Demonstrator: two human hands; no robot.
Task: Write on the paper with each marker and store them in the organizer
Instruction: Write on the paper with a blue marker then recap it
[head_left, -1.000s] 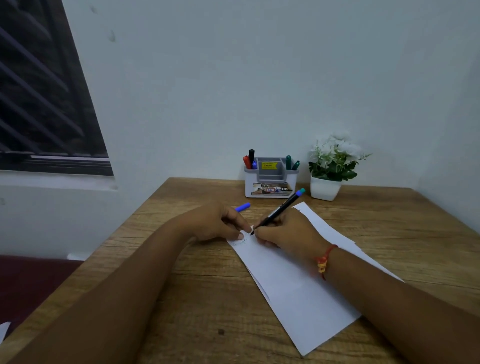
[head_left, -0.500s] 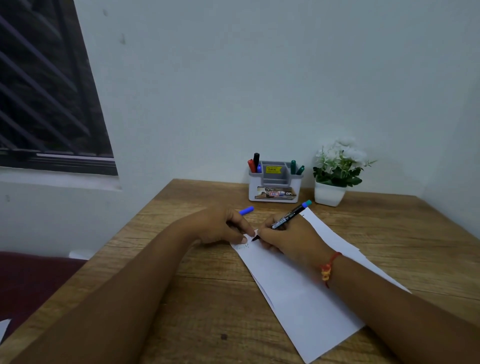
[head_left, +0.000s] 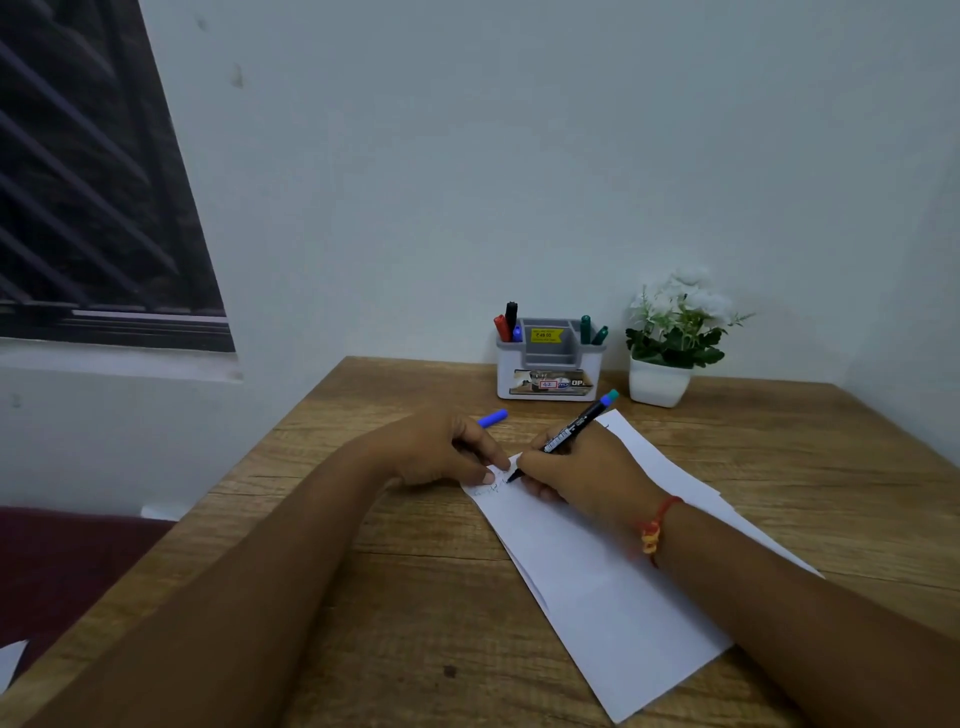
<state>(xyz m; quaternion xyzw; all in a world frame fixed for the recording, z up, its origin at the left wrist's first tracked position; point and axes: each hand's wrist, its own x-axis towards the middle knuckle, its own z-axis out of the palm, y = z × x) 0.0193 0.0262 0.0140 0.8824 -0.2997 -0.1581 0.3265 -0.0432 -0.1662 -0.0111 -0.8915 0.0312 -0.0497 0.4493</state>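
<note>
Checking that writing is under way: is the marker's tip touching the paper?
Touching. Head view: the marker, gripped by the right hand, has its tip on the paper, no gap; the left hand grips a blue cap.

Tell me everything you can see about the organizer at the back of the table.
White plastic organizer with a grey compartmented insert bearing a yellow sticker, and a printed label in front. It stands upright on the wooden table by the wall, beside a potted plant. Red, black and blue markers stand in its left slot, two green markers in its right.
</note>
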